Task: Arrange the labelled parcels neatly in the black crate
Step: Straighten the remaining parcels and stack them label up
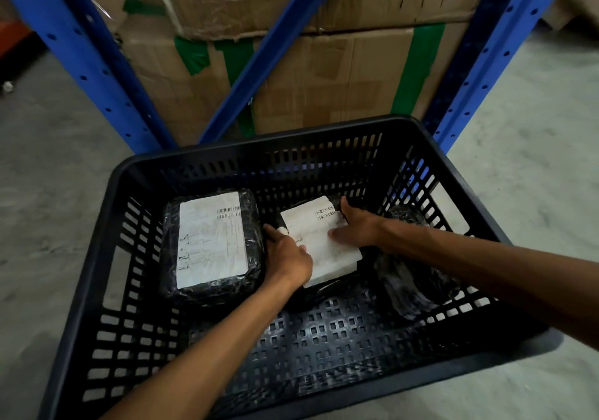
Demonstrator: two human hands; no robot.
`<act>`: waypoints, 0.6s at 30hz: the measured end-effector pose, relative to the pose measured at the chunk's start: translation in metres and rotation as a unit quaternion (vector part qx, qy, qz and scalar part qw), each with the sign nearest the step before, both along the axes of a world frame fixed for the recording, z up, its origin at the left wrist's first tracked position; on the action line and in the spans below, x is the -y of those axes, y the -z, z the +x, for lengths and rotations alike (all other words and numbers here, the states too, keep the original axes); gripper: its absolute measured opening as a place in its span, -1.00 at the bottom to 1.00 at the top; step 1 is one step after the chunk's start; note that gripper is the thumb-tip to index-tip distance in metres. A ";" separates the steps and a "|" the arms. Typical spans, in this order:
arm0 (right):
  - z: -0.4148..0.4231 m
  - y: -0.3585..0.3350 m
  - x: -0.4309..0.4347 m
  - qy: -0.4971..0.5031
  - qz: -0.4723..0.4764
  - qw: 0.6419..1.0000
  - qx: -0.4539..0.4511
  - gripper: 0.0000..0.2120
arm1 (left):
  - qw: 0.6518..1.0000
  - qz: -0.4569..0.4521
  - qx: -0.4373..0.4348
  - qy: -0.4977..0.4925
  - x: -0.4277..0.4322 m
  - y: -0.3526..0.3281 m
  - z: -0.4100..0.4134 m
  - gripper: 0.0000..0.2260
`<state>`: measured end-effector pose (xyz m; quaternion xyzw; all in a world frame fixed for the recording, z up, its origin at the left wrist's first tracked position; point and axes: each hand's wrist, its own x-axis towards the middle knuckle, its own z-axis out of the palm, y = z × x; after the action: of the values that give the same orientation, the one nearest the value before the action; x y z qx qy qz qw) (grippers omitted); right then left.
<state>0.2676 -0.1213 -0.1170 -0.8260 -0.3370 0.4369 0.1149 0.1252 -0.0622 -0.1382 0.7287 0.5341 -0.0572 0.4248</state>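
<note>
Both hands grip the middle parcel inside the black crate: left hand clasps its near-left edge, right hand its far-right edge. A larger labelled parcel lies just left; another black-wrapped parcel leans against the right wall.

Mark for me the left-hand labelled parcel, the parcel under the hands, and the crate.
left labelled parcel [210, 239]: head view, middle of its white label.
middle parcel [324, 241]: head view, bare label between the hands.
black crate [275, 134]: head view, far rim.
</note>
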 end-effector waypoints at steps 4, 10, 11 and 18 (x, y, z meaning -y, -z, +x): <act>0.013 -0.051 0.001 -0.230 0.005 0.951 0.208 -0.36 | 0.971 0.123 -0.066 0.192 0.008 -0.029 -0.004 -0.12; 0.032 -0.076 0.035 -0.311 0.024 0.878 0.363 -0.59 | 0.935 0.111 0.006 0.338 0.055 -0.064 0.018 -0.61; 0.030 -0.071 0.042 -0.326 -0.010 0.870 0.369 -0.59 | 0.932 0.075 0.006 0.353 0.066 -0.060 0.025 -0.62; 0.033 -0.038 0.065 -0.386 -0.082 0.835 0.383 -0.64 | 0.946 -0.064 0.007 0.317 0.118 -0.012 0.063 -0.41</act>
<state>0.3002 -0.1864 -0.0795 -0.7362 -0.6087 0.1208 -0.2699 0.1878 -0.1800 -0.1262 0.8322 0.2681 -0.2178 0.4338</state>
